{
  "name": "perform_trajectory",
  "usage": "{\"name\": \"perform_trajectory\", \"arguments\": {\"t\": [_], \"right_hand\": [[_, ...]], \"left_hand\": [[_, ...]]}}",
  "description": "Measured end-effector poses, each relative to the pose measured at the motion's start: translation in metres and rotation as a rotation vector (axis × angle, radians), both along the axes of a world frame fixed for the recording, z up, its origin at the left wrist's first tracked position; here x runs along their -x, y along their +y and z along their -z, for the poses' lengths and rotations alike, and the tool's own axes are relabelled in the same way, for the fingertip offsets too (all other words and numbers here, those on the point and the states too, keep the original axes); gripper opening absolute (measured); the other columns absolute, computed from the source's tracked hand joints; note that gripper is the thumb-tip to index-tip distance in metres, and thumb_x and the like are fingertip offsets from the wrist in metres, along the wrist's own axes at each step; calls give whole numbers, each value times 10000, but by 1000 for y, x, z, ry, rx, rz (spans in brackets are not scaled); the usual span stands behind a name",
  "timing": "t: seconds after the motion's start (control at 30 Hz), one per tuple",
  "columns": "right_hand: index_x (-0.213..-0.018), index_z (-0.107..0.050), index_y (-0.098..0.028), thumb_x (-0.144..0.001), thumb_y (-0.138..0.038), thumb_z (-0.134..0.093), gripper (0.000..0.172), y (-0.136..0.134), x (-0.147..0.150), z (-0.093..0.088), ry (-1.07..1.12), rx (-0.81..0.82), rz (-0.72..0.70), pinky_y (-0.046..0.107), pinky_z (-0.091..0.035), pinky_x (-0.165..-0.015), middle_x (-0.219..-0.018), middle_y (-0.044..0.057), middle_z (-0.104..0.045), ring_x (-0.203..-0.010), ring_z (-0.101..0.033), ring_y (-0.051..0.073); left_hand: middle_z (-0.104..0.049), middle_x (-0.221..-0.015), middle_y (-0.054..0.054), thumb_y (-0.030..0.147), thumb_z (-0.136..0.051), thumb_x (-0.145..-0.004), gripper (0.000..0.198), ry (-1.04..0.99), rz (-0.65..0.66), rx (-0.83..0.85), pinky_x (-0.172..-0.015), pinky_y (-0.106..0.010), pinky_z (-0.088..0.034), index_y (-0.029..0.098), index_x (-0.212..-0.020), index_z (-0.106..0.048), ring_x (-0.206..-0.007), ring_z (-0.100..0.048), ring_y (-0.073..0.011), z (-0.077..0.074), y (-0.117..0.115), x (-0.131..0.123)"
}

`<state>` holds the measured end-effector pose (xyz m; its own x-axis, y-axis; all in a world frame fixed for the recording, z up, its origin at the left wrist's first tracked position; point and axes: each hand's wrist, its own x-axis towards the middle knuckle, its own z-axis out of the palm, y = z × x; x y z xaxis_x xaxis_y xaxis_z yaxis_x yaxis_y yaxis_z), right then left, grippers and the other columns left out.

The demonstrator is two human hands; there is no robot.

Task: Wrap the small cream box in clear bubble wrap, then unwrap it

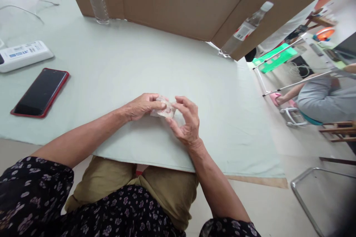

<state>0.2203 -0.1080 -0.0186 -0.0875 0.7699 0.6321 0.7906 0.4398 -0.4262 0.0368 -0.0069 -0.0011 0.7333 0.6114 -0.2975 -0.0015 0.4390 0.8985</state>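
Observation:
A small clear plastic item [162,110] with faint reddish marks is between my hands, above the front part of the pale green table; what exactly it is I cannot make out. My left hand [141,106] grips its left side, thumb on top and fingers behind. At its right edge is my right hand [186,120], with thumb and fingers curved apart. The right thumb tip and a fingertip are close to the item, and whether they touch it is hard to tell.
On the cloth-covered table [111,63], a red-cased phone [41,92] and a white device [26,55] lie left. Bottles [97,2] [246,31] stand against a cardboard panel [178,0] behind. A seated person [328,98] is at the right.

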Motion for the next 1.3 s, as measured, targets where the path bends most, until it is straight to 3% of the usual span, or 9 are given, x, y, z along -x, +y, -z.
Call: {"name": "perform_trajectory", "arguments": {"t": [0.13, 0.23, 0.37, 0.5, 0.67, 0.87, 1.0, 1.3], "right_hand": [[-1503, -387, -320, -855, -579, -687, 759, 1, -4, -1, 144, 108, -39, 578, -456, -1074, -1549, 135, -474, -1444, -437, 370], [-1547, -316, -299, -838, -565, -719, 858, 4, -5, 3, 90, 188, -74, 564, -472, -1061, -1561, 154, -466, -1431, -459, 363], [-1506, -395, -272, -876, -444, -720, 730, 7, -3, 8, 51, 149, -90, 517, -493, -1021, -1372, 137, -640, -1244, -616, 316], [-1462, -468, -255, -897, -432, -709, 639, 7, 0, 10, -21, 41, -36, 490, -495, -986, -1262, 124, -711, -1151, -666, 308], [-1415, -535, -250, -924, -470, -670, 555, 7, 1, 12, -73, 52, 37, 500, -476, -1001, -1227, 130, -735, -1141, -677, 321], [-1405, -544, -250, -938, -442, -661, 518, 7, 2, 13, -51, 9, 2, 467, -486, -982, -1234, 125, -741, -1140, -686, 304], [-1313, -619, -268, -938, -462, -645, 423, 8, 3, 12, -71, 78, 10, 476, -469, -1006, -1224, 110, -746, -1149, -683, 306], [-1269, -636, -263, -946, -471, -630, 384, 9, 2, 11, -37, 53, 25, 464, -473, -984, -1200, 115, -751, -1138, -684, 305]], "left_hand": [[-730, -929, -59, 307, -837, -687, 589, 73, -48, -19, -797, -326, -509, 131, -1215, -645, -819, -683, -181, -2, 0, 0], [-727, -978, -68, 260, -809, -676, 648, 90, -69, -40, -816, -333, -514, 126, -1279, -614, -851, -687, -187, -2, 0, -1], [-716, -1050, -83, 267, -778, -676, 670, 101, -83, -74, -824, -329, -512, 127, -1304, -592, -892, -681, -195, -4, -1, -2], [-712, -1049, -77, 271, -767, -664, 659, 94, -88, -73, -811, -319, -502, 137, -1284, -591, -892, -674, -193, -3, -1, -3], [-704, -1017, -72, 285, -765, -673, 630, 97, -117, -88, -799, -313, -501, 134, -1259, -589, -872, -664, -185, -2, -2, -4], [-690, -1056, -77, 342, -766, -680, 689, 103, -86, -74, -804, -321, -500, 147, -1310, -566, -911, -667, -202, -2, -1, -3], [-685, -1011, -65, 319, -769, -661, 721, 149, -71, -153, -836, -339, -502, 139, -1328, -562, -909, -659, -206, 1, 0, -2], [-664, -1078, -83, 316, -778, -668, 904, 89, -7, -206, -925, -366, -509, 132, -1485, -438, -1017, -643, -228, 1, -2, 0]]}}
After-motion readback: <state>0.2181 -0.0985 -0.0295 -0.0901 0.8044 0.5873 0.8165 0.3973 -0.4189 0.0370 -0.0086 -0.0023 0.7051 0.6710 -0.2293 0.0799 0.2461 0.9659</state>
